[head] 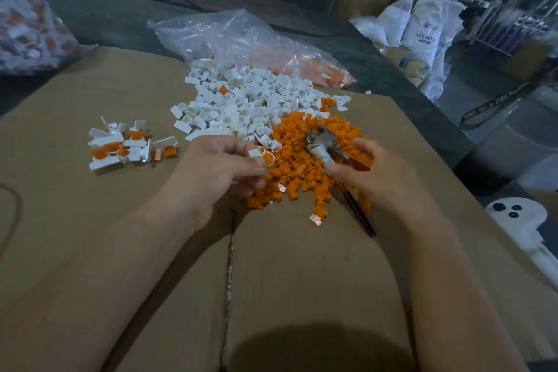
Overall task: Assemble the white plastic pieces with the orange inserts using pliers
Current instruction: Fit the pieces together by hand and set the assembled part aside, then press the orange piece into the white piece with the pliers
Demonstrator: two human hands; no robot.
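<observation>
Two hands busy: left hand (223,166) pinches a white piece (262,155) with its orange insert at the fingertips, right hand (380,172) is wrapped round the pliers (322,142). Both sit over the orange pile (302,181). The piece is just left of the pliers' head, not touching. The pliers' long axis runs up-left to down-right, head pointing away; can't tell how the jaws stand

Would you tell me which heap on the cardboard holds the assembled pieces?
The small left heap: white pieces holding orange inserts; the others are loose parts.
</observation>
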